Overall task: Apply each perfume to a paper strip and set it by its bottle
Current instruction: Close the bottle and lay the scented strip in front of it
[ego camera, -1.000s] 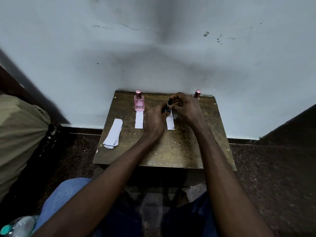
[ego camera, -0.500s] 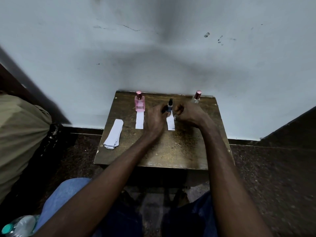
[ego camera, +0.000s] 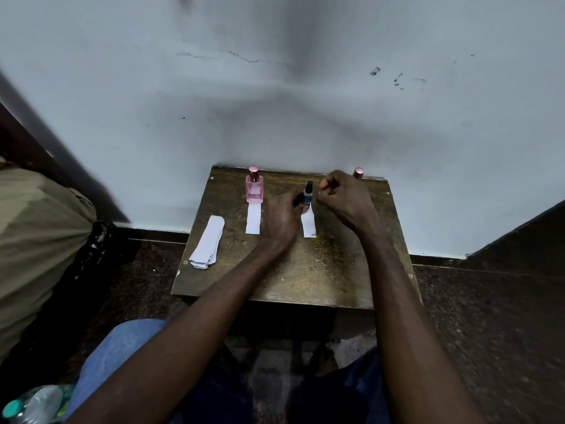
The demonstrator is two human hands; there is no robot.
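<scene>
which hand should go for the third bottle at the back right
Right. The right hand hovers just in front of the rose-capped bottle, while the left hand holds the dark bottle.

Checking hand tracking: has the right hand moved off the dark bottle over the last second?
Yes. The right hand has come off the dark bottle and shifted right, toward the pink-capped bottle at the wall. The left hand stays beside the bottle.

Wooden table [ego camera: 321, 280], perfume bottles [ego camera: 254, 188], paper strips [ego camera: 208, 241]
</scene>
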